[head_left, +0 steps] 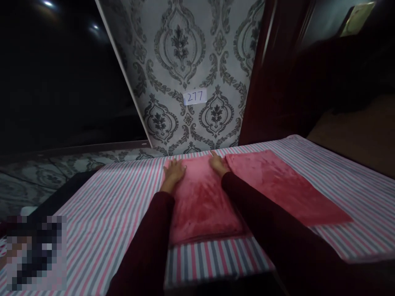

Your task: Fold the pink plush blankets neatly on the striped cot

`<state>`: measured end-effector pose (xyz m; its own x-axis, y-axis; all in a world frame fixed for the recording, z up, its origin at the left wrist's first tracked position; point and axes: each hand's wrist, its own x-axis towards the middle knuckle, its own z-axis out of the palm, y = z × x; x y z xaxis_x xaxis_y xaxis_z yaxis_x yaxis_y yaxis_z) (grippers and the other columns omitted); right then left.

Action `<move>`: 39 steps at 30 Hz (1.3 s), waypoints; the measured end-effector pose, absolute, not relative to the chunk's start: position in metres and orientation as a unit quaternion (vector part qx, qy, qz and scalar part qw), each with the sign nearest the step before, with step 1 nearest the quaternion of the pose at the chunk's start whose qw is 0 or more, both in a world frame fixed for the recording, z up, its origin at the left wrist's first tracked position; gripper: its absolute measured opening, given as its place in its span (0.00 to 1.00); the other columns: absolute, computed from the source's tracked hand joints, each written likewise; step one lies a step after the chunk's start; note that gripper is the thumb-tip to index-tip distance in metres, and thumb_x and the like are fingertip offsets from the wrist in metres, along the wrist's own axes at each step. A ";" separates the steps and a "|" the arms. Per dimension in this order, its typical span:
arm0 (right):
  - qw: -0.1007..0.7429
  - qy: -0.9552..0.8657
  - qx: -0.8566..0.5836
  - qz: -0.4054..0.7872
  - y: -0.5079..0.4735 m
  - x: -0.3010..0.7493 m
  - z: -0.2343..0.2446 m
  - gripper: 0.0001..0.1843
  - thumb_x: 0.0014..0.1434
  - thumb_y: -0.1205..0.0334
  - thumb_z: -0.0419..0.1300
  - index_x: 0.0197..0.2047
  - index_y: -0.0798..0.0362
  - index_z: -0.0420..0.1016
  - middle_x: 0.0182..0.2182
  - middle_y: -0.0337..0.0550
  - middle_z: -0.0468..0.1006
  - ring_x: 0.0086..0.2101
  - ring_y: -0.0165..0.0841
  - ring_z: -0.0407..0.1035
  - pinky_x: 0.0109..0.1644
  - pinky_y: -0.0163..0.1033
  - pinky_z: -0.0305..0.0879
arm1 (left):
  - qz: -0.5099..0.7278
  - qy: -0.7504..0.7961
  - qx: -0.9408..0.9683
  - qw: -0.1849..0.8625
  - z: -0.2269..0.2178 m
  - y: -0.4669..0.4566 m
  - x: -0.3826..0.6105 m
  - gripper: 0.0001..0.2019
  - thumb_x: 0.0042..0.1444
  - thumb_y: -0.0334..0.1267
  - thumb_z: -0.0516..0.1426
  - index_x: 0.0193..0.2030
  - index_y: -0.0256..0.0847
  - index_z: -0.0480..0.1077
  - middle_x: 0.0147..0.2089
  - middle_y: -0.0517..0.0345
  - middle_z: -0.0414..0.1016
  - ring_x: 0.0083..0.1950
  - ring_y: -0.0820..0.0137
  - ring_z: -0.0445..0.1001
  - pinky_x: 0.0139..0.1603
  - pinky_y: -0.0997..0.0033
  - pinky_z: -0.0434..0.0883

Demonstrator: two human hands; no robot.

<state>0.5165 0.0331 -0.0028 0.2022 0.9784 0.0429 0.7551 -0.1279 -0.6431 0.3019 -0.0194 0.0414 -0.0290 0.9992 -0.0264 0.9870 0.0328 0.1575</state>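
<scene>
A pink-red, plush-looking folded cloth (202, 205) lies flat in front of me, its near edge showing stacked layers. My left hand (174, 170) rests on its far left corner with the fingers spread. On the far right corner lies my right hand (218, 164), a finger stretched toward the wall; its other fingers are partly hidden. Beside it to the right is a second pink-red cloth (280, 185), lying flat with its left part behind my right forearm. Both cloths are on a striped sheet (114, 209).
The striped sheet covers a raised surface that ends at a patterned wall (179, 45) with a paper label (195, 97) reading 277. A large dark screen (68, 78) stands at the left, and a dark red wooden panel (265, 82) at the right. Someone's blurred-out figure (37, 253) is at lower left.
</scene>
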 end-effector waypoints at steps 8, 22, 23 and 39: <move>0.277 -0.642 -0.701 0.140 0.020 0.513 -0.031 0.28 0.75 0.57 0.41 0.71 0.49 0.69 0.58 0.57 0.74 0.55 0.45 0.72 0.61 0.45 0.64 | 0.035 0.721 0.692 0.018 -0.001 -0.015 0.290 0.32 0.71 0.52 0.39 0.78 0.44 0.54 0.82 0.46 0.46 0.82 0.52 0.41 0.74 0.30 0.54; 0.169 -0.763 -0.621 0.066 -0.047 0.499 -0.023 0.39 0.74 0.42 0.46 0.77 0.59 0.55 0.76 0.61 0.51 0.75 0.51 0.42 0.75 0.61 0.44 | 0.041 0.723 0.690 0.016 0.002 -0.015 0.295 0.34 0.71 0.51 0.38 0.79 0.41 0.52 0.82 0.45 0.46 0.82 0.52 0.41 0.74 0.31 0.53; 0.159 -0.764 -0.621 0.069 -0.051 0.500 -0.027 0.39 0.74 0.42 0.46 0.77 0.60 0.55 0.76 0.61 0.51 0.75 0.51 0.43 0.75 0.61 0.44 | 0.040 0.723 0.690 0.018 0.003 -0.015 0.296 0.34 0.71 0.51 0.38 0.79 0.41 0.52 0.82 0.45 0.45 0.82 0.52 0.41 0.74 0.32 0.53; 0.148 -0.807 -0.562 0.105 -0.117 0.498 -0.013 0.36 0.73 0.46 0.51 0.77 0.55 0.57 0.76 0.59 0.51 0.75 0.51 0.42 0.76 0.62 0.38 | -0.002 0.612 0.791 0.013 0.020 -0.138 0.306 0.32 0.73 0.53 0.42 0.79 0.44 0.52 0.82 0.47 0.48 0.82 0.53 0.44 0.78 0.37 0.45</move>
<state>0.4983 -0.1175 -0.0126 -0.3254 0.9378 0.1211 0.8758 0.3472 -0.3353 0.3057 -0.1376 0.0204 0.2512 0.9678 -0.0188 0.9679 -0.2509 0.0178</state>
